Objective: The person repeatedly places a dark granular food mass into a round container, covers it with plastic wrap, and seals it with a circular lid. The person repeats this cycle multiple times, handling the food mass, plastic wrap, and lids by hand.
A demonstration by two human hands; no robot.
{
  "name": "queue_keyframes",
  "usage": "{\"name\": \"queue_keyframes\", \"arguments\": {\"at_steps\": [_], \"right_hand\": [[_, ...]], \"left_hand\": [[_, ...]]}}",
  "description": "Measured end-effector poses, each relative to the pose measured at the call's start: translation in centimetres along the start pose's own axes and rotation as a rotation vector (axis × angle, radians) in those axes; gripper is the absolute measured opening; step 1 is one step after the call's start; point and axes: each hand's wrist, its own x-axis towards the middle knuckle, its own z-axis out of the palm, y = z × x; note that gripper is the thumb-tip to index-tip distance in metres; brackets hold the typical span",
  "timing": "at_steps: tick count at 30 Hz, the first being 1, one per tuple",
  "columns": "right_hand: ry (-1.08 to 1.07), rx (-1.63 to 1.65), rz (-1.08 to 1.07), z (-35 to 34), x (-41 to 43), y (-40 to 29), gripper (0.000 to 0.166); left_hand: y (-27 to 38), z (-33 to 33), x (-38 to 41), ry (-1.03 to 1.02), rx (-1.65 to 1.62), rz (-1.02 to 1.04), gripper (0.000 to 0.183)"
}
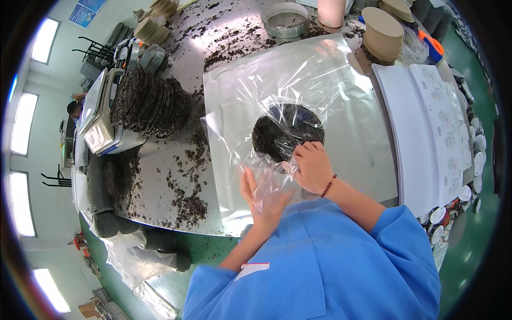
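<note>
A round cake of dark, flaky dried material [269, 139], seemingly seaweed, lies before me under crinkled clear plastic film [294, 94]. My right hand [314, 168], wearing a beaded bracelet, pinches gathered film at the cake's near edge. Close by on the left, my left hand [264, 196] is slightly blurred, its fingers and thumb spread. Loose film crosses its palm, without a clear grip on it. Beneath the cake and film is a large translucent plastic sheet [356, 160].
Left stands a stack of dark round cakes [150, 102], beside a weighing scale [120, 138]. Dark crumbs [192, 208] litter the metal table [156, 168]. Printed sheets [436, 132] lie right. A metal ring [285, 22], a paper-disc stack [383, 34] and a tape dispenser [432, 46] stand behind.
</note>
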Motion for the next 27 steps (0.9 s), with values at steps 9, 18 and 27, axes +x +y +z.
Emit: {"name": "queue_keyframes", "arguments": {"at_steps": [9,18,27], "right_hand": [[0.363,-0.173,-0.165,-3.4,-2.3,7.4,0.024],[0.292,0.128,-0.015,-6.1,1.3,0.7,0.043],[-0.031,-0.287,-0.122,-2.7,-1.8,1.6,0.039]], "left_hand": [[-0.2,4.4,10.4,-0.361,0.273,0.108,0.097],[1.3,4.4,9.4,-0.75,0.138,0.039,0.103],[-1.1,3.7,8.4,-0.262,-1.233,-0.464,0.052]]}}
